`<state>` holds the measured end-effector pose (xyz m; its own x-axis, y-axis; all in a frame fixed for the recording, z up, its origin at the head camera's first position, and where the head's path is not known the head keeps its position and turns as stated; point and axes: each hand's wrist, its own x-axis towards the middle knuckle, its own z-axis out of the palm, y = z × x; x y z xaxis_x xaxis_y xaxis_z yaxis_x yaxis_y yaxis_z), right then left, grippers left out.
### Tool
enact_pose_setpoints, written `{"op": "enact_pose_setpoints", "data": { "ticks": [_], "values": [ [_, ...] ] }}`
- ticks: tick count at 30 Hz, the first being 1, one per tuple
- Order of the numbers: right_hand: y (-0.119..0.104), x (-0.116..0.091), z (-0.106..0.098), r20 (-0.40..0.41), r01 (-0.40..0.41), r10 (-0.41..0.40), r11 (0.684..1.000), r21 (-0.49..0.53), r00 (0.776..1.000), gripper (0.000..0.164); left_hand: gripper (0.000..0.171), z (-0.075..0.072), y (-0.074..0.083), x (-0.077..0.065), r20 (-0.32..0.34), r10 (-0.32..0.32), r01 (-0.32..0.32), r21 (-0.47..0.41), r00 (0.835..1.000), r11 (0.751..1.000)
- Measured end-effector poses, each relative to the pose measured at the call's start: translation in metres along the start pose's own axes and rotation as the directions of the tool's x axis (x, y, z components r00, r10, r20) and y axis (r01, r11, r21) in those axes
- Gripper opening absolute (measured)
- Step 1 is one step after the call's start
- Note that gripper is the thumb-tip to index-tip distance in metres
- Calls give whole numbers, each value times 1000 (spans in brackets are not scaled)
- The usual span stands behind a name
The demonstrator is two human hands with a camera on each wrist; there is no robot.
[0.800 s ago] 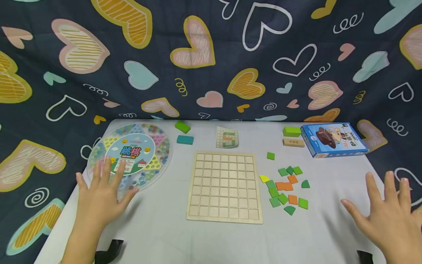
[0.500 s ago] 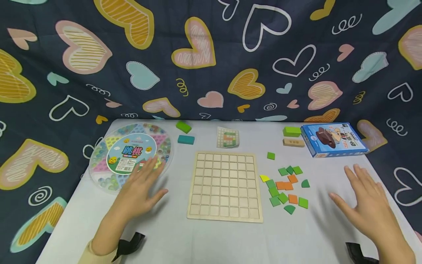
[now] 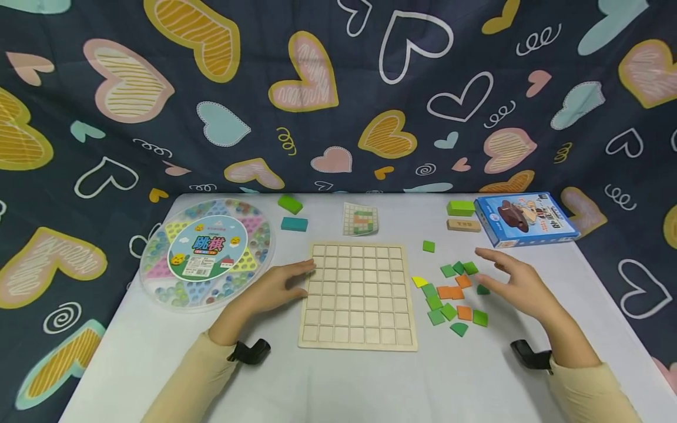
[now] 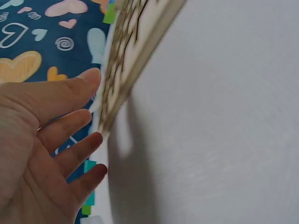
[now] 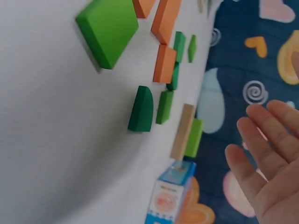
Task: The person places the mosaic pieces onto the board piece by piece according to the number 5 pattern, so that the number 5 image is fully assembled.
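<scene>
Round game box: it lies at the far left of the surface [image 3: 359, 385], a flat disc [image 3: 208, 252] with clear rim sections, just beyond the left wrist.
Left hand: this hand [image 3: 275, 288] is at the left edge of the board, its fingers spread and relaxed, with a gap between thumb and forefinger; whether the fingertips touch the edge, I cannot tell.
Two left blocks: a green block [image 3: 290, 204] and a teal block [image 3: 294, 224] lie behind the left hand, well apart from it.
Grid board: the wooden board [image 3: 357, 296] lies flat between the two hands, very near to the left one and well apart from the right one.
Paper card: a small card [image 3: 361, 219] with a coloured grid lies behind the board.
Loose tiles: green, orange [image 3: 463, 312] and yellow [image 3: 419, 282] pieces lie scattered between the board and the right hand.
Two right blocks: a light green block [image 3: 461, 208] and a wooden block [image 3: 463, 225] lie behind the tiles.
Right hand: this hand [image 3: 520, 286] hovers just beside the tiles, its fingers extended and the thumb apart; a dark green tile [image 5: 141, 109] is nearest.
Blue box: it [image 3: 526, 218] lies behind the right hand.
</scene>
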<state>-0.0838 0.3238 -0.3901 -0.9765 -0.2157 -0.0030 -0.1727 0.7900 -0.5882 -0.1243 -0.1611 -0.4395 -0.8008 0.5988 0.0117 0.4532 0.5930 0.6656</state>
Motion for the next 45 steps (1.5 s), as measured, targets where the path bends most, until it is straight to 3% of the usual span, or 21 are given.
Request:
{"op": "enact_pose_setpoints", "data": {
  "ticks": [8, 14, 21, 36, 45],
  "values": [
    [16, 39, -1, 98, -8, -1, 996, 91, 995, 51, 57, 7, -7, 5, 13, -22, 22, -5, 1000, 1000],
    [32, 54, 4, 223, -77, 50, 990, 114, 973, 48, 58, 7, -9, 3, 27, -71, 72, -25, 997, 997],
    [42, 63, 11, 293, -62, 33, 994, 90, 955, 41, 58, 8, -13, 2, 27, -79, 81, -50, 996, 995],
    [47, 68, 20, 275, -20, 7, 999, 47, 961, 29, 57, 10, -14, 2, 34, -92, 95, -94, 995, 991],
    [48, 68, 25, 246, 91, -89, 996, 3, 965, 28, 57, 8, -12, 1, 34, -106, 109, -100, 994, 989]
  ]
}}
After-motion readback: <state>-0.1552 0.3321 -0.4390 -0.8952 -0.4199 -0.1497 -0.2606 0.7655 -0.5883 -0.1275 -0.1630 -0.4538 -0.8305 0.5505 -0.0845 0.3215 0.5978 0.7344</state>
